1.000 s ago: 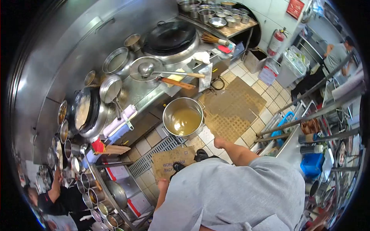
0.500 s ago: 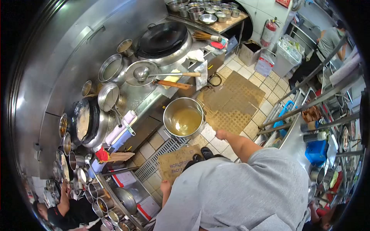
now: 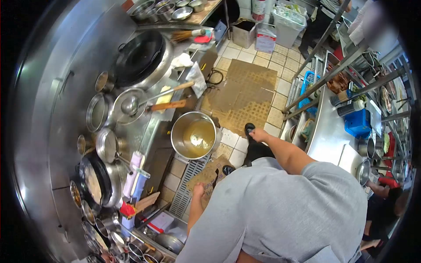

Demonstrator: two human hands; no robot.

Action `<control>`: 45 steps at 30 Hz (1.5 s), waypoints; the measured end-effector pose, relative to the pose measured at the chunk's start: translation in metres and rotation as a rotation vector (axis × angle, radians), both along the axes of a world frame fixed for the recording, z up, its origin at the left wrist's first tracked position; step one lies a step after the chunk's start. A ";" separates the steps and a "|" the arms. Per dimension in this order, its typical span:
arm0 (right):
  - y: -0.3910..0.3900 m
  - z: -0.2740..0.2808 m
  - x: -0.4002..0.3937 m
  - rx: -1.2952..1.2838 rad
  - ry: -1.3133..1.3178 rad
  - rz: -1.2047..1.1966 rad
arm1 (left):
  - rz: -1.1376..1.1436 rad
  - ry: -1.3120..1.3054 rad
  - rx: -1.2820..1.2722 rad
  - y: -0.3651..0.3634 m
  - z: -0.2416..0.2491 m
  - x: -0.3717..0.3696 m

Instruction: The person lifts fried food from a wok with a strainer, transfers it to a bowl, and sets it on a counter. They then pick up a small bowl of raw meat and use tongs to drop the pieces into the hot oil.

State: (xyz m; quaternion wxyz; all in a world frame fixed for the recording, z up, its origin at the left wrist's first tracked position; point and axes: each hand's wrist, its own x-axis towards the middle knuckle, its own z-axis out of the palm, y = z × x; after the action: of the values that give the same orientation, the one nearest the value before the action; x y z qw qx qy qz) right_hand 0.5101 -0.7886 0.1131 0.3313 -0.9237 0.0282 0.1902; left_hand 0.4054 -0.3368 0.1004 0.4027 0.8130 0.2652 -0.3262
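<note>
My left hand (image 3: 198, 189) hangs over the cardboard on the floor, its fingers curled in and nothing visible in them. My right hand (image 3: 259, 134) is also curled, low in front of me above my shoe (image 3: 250, 127), and no object shows in it. Between the stove and my feet stands a large metal pot (image 3: 176, 139) with yellowish liquid in the bottom. Both hands are apart from it. On the stove counter, a ladle (image 3: 130, 105) lies across a round strainer (image 3: 117, 115), beside a wooden-handled tool (image 3: 167, 105).
A black wok (image 3: 139, 57) and a second wok (image 3: 94, 179) sit on the stove at left. Flattened cardboard (image 3: 245, 83) covers floor tiles ahead. At right is a metal counter (image 3: 326, 131) with a blue container (image 3: 357, 123). Other people (image 3: 388, 210) are at right and at the top.
My view has turned and shifted. One foot has stepped forward and right to the large cardboard's edge, and the feet are now apart. Both hands stay away from the pot.
</note>
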 end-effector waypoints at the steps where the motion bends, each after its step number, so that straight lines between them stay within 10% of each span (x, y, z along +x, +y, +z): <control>1: -0.018 -0.006 -0.004 -0.011 0.070 -0.062 | -0.008 0.003 -0.001 -0.011 0.004 0.017; 10: -0.197 -0.055 0.006 0.433 0.345 -0.810 | -0.561 0.060 0.133 -0.085 -0.030 0.082; 24: -0.406 0.015 0.279 0.504 0.286 -0.780 | -0.253 0.068 0.094 -0.292 -0.013 0.207; 30: -0.443 -0.020 0.400 0.038 -0.071 -0.367 | -0.469 0.123 0.064 -0.333 -0.069 0.288; 36: -0.469 -0.032 0.427 0.340 0.313 -0.530 | -0.725 0.211 -0.202 -0.395 -0.111 0.418; 38: -0.490 -0.048 0.446 0.236 0.265 -0.516 | -0.476 -0.169 0.123 -0.442 -0.044 0.481; 42: -0.540 -0.048 0.538 0.164 0.186 -0.525 | 0.347 -0.038 -0.179 -0.493 0.007 0.554; 45: -0.585 -0.075 0.621 0.013 0.078 -0.370 | 0.459 -0.031 -0.114 -0.526 0.052 0.572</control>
State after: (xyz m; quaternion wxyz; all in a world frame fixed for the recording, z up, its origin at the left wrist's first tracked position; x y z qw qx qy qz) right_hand 1.1308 -1.3733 0.0378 0.3652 -0.8925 0.2094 0.1620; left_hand 0.9775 -0.8628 0.1523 0.5157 0.7123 0.4179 -0.2282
